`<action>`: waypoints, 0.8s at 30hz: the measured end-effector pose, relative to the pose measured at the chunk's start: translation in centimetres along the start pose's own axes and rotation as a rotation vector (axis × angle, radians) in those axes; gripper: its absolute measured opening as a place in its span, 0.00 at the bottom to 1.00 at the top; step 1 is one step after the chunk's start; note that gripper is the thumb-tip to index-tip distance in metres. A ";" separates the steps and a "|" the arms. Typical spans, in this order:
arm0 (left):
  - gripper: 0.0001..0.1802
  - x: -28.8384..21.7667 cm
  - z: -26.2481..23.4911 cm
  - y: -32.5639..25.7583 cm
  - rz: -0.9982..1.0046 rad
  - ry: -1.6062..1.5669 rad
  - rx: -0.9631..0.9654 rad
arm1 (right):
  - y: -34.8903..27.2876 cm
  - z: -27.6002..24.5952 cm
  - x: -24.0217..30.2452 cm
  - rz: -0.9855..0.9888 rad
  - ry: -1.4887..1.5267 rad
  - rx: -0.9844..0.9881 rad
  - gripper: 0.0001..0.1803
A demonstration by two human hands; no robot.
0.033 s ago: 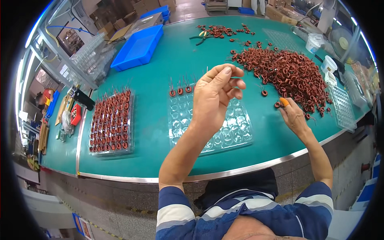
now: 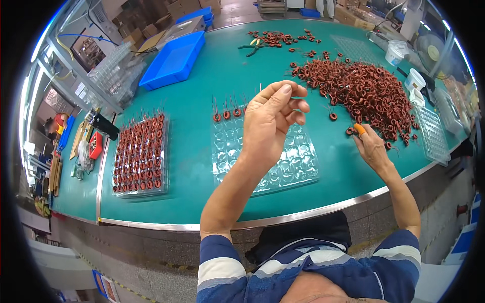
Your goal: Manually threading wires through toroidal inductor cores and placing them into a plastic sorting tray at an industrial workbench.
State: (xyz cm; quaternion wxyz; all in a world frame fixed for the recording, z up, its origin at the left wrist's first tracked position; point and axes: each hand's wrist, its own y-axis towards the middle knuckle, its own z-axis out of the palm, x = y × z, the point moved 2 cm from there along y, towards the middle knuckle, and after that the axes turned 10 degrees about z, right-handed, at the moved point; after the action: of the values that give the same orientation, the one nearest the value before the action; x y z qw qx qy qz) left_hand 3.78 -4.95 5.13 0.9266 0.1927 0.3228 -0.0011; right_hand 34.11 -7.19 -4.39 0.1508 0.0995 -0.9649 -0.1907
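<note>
Hands unchanged – left [image 2: 273,118] raised w/ wire, right [image 2: 371,146] at coil pile [image 2: 364,91]

Left hand [image 2: 273,123]: no visible shift; it sits as before, raised over the 12 o'clock edge of the clear tray [image 2: 303,169].
Right hand [image 2: 373,147]: unchanged, at the 6 o'clock edge of the coil pile [image 2: 364,91].
Coils, trays: none moved.

Left hand [image 2: 270,121] raised, fingers pinched, right hand [image 2: 371,146] reaching forward, low
</note>
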 end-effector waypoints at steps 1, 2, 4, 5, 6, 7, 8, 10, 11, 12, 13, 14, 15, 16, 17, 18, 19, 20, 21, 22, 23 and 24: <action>0.08 0.3 -0.1 0.1 -0.010 -0.002 0.004 | -0.5 -0.2 -0.4 -0.019 -0.052 -0.015 0.15; 0.08 0.7 -0.2 0.3 -0.018 -0.002 0.002 | -0.8 -0.1 -0.8 0.011 -0.050 0.010 0.15; 0.08 1.2 -0.2 0.8 -0.027 0.010 -0.004 | -0.9 0.0 -1.6 -0.041 -0.061 -0.046 0.15; 0.07 1.0 -0.4 0.8 -0.020 0.034 -0.019 | -0.8 -0.2 -1.3 0.010 -0.063 -0.005 0.15; 0.07 0.7 -0.6 0.8 -0.013 0.059 -0.032 | -0.4 0.0 -1.1 0.021 -0.056 -0.005 0.15; 0.07 -0.1 -0.8 0.5 0.015 0.047 -0.019 | 0.1 0.3 -0.9 0.022 -0.045 -0.010 0.15; 0.07 -0.3 -1.0 0.6 0.008 0.021 -0.003 | 0.5 0.3 -0.9 0.027 -0.048 0.009 0.14; 0.06 0.1 -1.1 0.7 -0.005 -0.020 0.011 | 0.8 0.7 -1.2 -0.021 -0.086 -0.022 0.14; 0.06 0.4 -1.0 0.7 -0.022 -0.020 0.005 | 0.9 0.5 -0.6 -0.060 -0.030 -0.057 0.14; 0.06 0.8 -1.0 0.8 -0.035 -0.020 -0.002 | 1.3 0.7 -0.4 -0.051 -0.030 -0.051 0.15; 0.05 1.2 -1.1 0.8 -0.073 -0.059 -0.014 | 1.4 0.9 -0.4 -0.037 -0.033 -0.041 0.16; 0.05 1.3 -1.2 0.9 -0.060 -0.056 -0.010 | 1.7 1.3 -0.6 -0.051 -0.037 -0.044 0.16; 0.06 1.3 -1.2 0.9 -0.070 -0.057 -0.007 | 2.3 1.5 -0.7 -0.063 -0.036 -0.053 0.16; 0.07 1.2 -1.2 0.8 -0.087 -0.058 -0.009 | 2.4 1.8 -0.7 -0.053 -0.067 -0.036 0.16; 0.05 1.1 -1.2 0.8 -0.085 -0.069 -0.012 | 2.6 2.1 -0.7 -0.043 -0.099 -0.019 0.17; 0.05 1.0 -1.2 0.8 -0.080 -0.067 -0.012 | 2.7 2.2 -0.6 -0.048 -0.098 -0.021 0.17; 0.05 1.0 -1.4 0.8 -0.082 -0.086 -0.015 | 2.8 2.4 -0.5 -0.047 -0.085 -0.005 0.16; 0.04 0.9 -1.4 0.9 -0.084 -0.105 -0.017 | 2.8 2.5 -0.5 -0.045 -0.072 0.012 0.16; 0.04 0.8 -1.5 0.9 -0.081 -0.105 -0.018 | 2.8 2.6 -0.4 -0.048 -0.072 0.012 0.16; 0.04 0.8 -1.4 1.0 -0.077 -0.103 -0.020 | 2.7 2.7 -0.4 -0.053 -0.074 0.012 0.16; 0.04 0.8 -1.4 1.0 -0.074 -0.101 -0.022 | 2.7 2.7 -0.5 -0.057 -0.076 0.012 0.16; 0.04 0.8 -1.4 1.0 -0.072 -0.101 -0.023 | 2.7 2.7 -0.5 -0.059 -0.076 0.013 0.16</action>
State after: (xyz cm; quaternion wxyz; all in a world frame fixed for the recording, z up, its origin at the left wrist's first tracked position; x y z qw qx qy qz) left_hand 3.68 -3.43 4.05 0.9433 0.1698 0.2824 -0.0406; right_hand 33.29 -3.70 -5.80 0.1077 0.1214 -0.9678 -0.1925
